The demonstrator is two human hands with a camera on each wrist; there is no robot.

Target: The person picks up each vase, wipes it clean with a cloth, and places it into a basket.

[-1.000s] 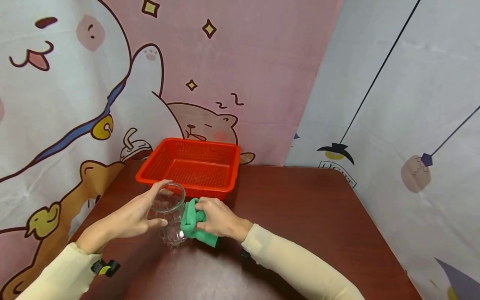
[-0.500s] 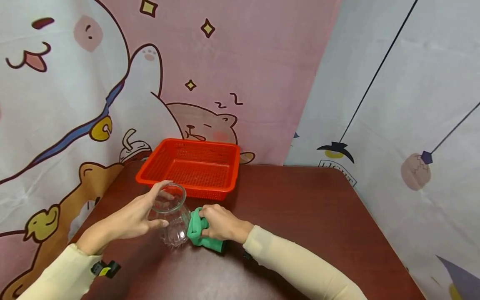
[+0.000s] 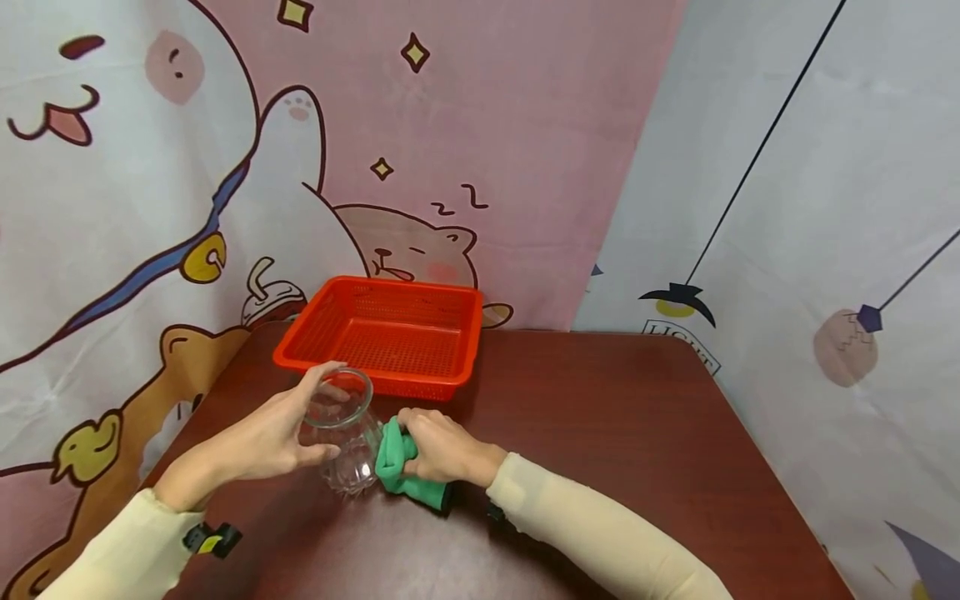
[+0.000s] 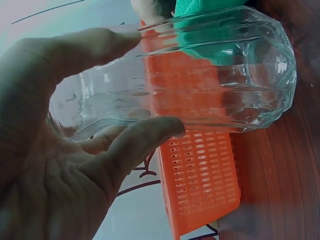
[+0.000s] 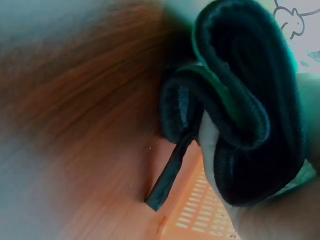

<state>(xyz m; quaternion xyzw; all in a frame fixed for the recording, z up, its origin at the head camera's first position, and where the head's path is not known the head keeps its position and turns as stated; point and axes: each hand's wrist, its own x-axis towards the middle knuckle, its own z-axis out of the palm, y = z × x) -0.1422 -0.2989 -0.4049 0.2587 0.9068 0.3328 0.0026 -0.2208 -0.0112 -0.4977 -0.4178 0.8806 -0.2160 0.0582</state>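
My left hand grips a clear glass vase around its upper part, thumb on the near side. The vase stands slightly tilted over the table, its round mouth facing up; the left wrist view shows the faceted base of the glass vase. In my right hand is a bunched green cloth, held against the vase's right side, low down. Seen from the right wrist, the folded cloth has a dark edge and a small hanging loop. Part of the cloth is hidden by my right fingers.
Just behind the vase sits an orange-red plastic basket with perforated walls. The dark reddish-brown table extends to the right. A cartoon-printed curtain hangs around the table's back and sides.
My right hand and the cloth have slid a little down and to the right along the vase, then stayed nearly still. The left hand keeps its grip on the vase.
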